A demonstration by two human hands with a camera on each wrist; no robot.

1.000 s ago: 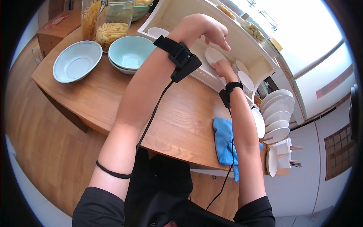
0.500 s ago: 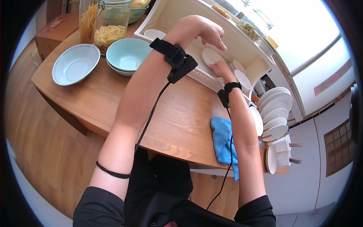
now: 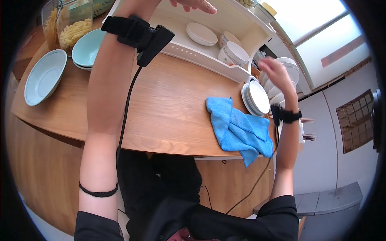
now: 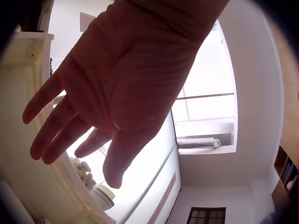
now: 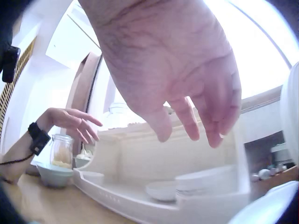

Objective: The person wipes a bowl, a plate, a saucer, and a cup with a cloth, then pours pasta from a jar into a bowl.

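Observation:
My left hand (image 3: 192, 5) hangs over the white shelf unit (image 3: 241, 74), cut off by the top edge of the head view. In the left wrist view its fingers (image 4: 60, 140) are spread and hold nothing. Blurred, my right hand (image 3: 278, 75) is raised near the plates standing in a dish rack (image 3: 292, 72). No object shows in its loosely bent fingers (image 5: 187, 121). Inside the shelf unit lie a white dish (image 3: 202, 33) and, to its right, stacked bowls (image 3: 234, 54). A stack of small white plates (image 3: 258, 96) sits on the table below my right hand.
A blue cloth (image 3: 241, 128) lies at the table's front edge. Pale blue bowls (image 3: 86, 48), a wide bowl (image 3: 45, 78) and a pasta jar (image 3: 75, 32) stand on the left. Chopsticks (image 3: 309, 136) stick out at the right. Cables run from both wrists.
My right hand has left the white dish in the shelf unit and moved right, towards the plates. The head view has turned right, and my left hand now sits at its top edge.

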